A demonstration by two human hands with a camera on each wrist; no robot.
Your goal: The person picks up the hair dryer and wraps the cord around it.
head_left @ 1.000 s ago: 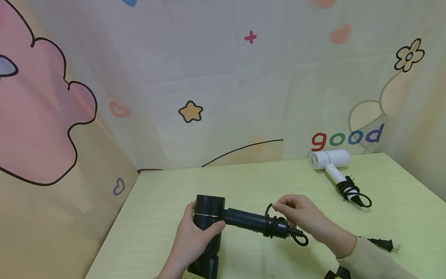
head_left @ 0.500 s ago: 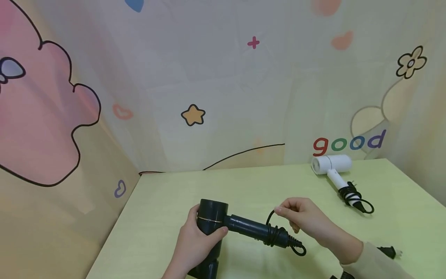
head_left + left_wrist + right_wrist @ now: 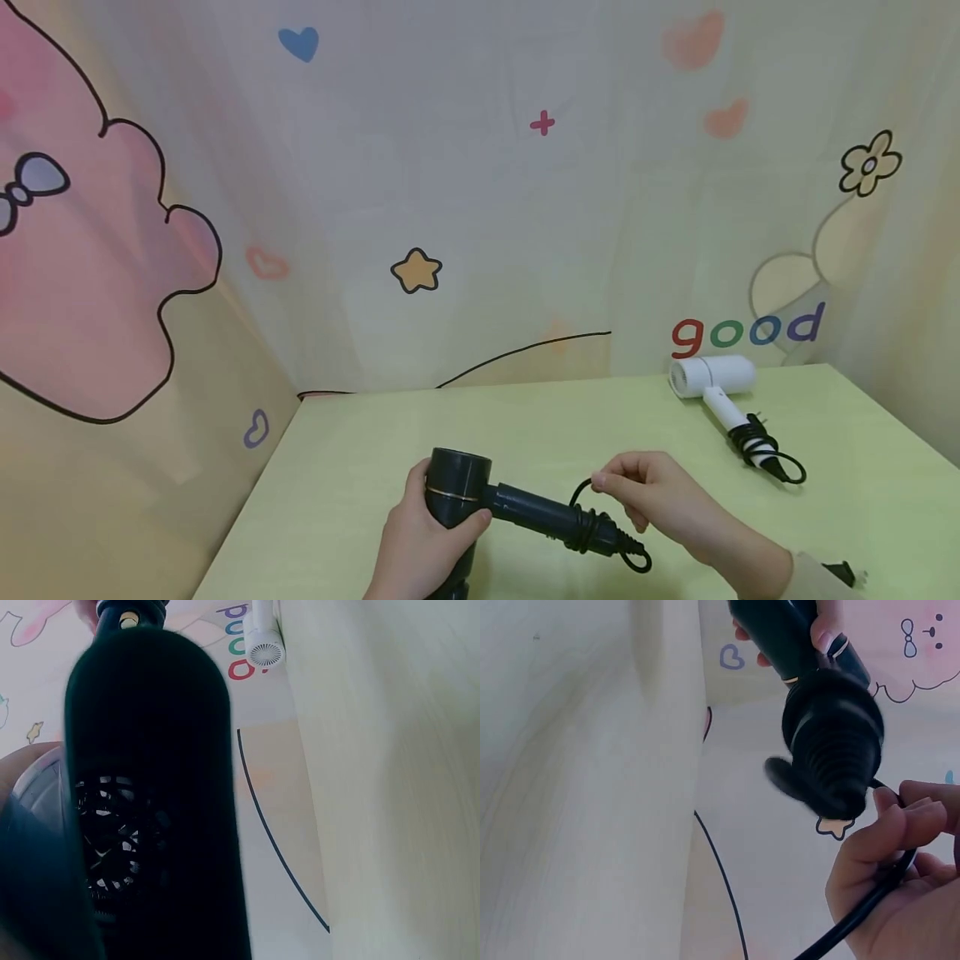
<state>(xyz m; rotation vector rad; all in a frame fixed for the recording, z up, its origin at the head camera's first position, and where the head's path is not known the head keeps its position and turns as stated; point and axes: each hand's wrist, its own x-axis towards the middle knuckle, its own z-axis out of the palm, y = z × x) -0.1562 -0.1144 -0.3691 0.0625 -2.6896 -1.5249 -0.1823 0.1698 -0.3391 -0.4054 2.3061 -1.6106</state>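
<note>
In the head view my left hand (image 3: 426, 537) grips the barrel of a dark hair dryer (image 3: 534, 510) and holds it above the table, its handle pointing right and slightly down. A black cord (image 3: 588, 529) is wound several times around the handle's end, with a small loop past the tip. My right hand (image 3: 663, 500) pinches a raised length of that cord between thumb and fingertips. The right wrist view shows the cord (image 3: 862, 911) running through the right hand's curled fingers (image 3: 874, 844). Up close in the left wrist view, the dryer's dark nozzle (image 3: 150, 697) hides most of the left hand.
A white hair dryer (image 3: 712, 377) lies at the table's back right, its own black cord (image 3: 753, 442) wrapped on the handle. A black plug (image 3: 840, 572) lies beside my right sleeve (image 3: 813, 579). Behind the pale green table (image 3: 337, 467) hangs a printed cloth (image 3: 487, 208).
The head view has tilted up, so everything sits lower in it. My right hand has drawn slightly away from the handle with the cord, and the handle slopes down a little more.
</note>
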